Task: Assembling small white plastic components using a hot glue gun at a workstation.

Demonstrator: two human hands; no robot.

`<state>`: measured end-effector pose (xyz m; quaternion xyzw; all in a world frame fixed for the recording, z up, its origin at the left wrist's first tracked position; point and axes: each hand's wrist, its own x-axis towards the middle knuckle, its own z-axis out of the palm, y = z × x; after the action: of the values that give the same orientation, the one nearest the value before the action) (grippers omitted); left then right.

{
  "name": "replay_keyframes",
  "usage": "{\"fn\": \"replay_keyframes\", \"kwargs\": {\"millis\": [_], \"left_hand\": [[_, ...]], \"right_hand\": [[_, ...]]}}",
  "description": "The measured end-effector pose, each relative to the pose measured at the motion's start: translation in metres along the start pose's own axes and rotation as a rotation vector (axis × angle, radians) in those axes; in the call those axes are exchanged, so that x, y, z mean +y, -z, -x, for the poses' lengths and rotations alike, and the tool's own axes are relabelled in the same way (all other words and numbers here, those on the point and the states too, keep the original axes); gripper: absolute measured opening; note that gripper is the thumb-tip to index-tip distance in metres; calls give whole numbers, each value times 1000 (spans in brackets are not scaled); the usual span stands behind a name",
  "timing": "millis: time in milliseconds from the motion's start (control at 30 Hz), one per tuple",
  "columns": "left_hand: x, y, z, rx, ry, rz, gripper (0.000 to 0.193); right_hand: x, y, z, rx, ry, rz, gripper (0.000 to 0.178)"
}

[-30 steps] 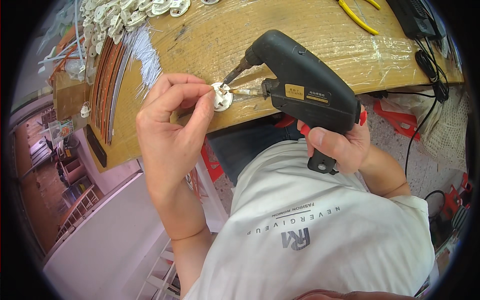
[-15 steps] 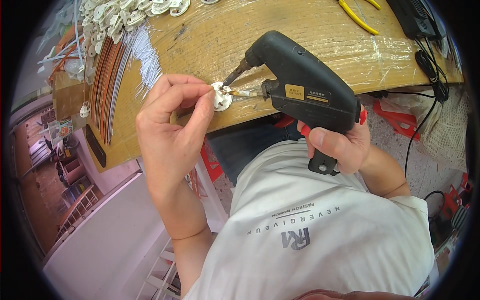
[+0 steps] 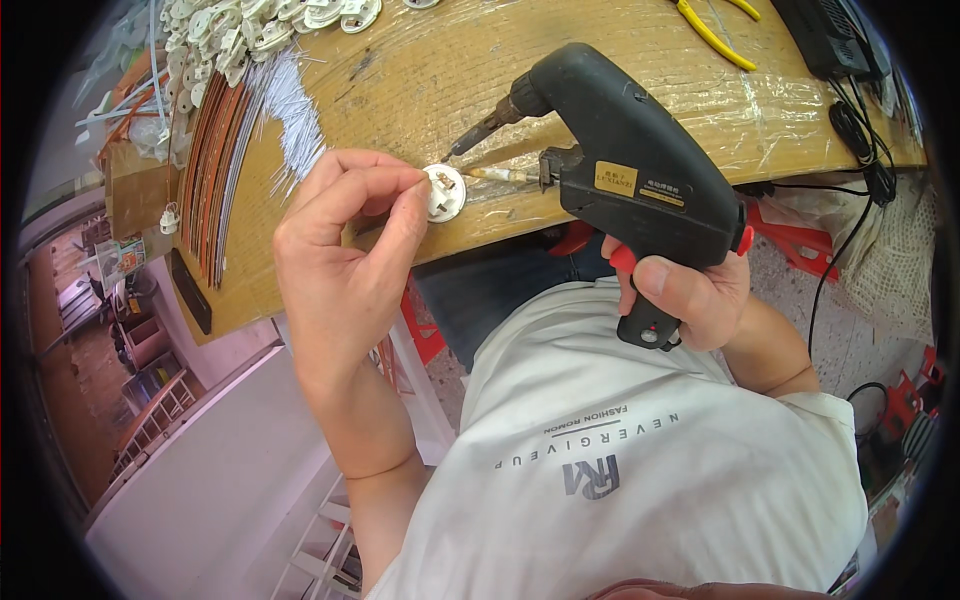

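Observation:
Between the thumb and fingers of my left hand [image 3: 350,225] is the edge of a small round white plastic part [image 3: 446,195] with metal contacts, at the table's near edge. What else those fingers pinch, if anything, is hidden. My right hand [image 3: 690,295] grips the handle of a black soldering gun [image 3: 640,150] with a red trigger, a thumb lying along its side. Its dark feed nozzle and thin brownish iron tip point left and converge by the white part's upper right edge. The iron tip lies very close to that edge; I cannot tell whether they touch.
White plastic parts [image 3: 225,35] are heaped at the far left of the wooden table [image 3: 400,90]. Nearer lie bundles of brown wires [image 3: 212,165] and white wires [image 3: 290,115]. Yellow-handled pliers [image 3: 715,38] and a black power adapter [image 3: 825,35] with its cord are at the far right.
The soldering gun has shifted right, drawing its nozzle and tip back from the middle of the white part. Metal contacts now show there. My left hand has stayed nearly still.

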<state>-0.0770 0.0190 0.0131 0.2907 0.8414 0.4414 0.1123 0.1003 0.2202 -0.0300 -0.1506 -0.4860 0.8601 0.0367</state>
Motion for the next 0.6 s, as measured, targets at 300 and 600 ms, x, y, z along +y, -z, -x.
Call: {"fn": "replay_keyframes", "kwargs": {"millis": [300, 600], "left_hand": [[0, -1, 4, 2, 15, 32, 8], [-2, -1, 1, -29, -19, 11, 3]], "right_hand": [[8, 14, 5, -138, 174, 235, 46], [6, 12, 2, -123, 204, 245, 45]]}}
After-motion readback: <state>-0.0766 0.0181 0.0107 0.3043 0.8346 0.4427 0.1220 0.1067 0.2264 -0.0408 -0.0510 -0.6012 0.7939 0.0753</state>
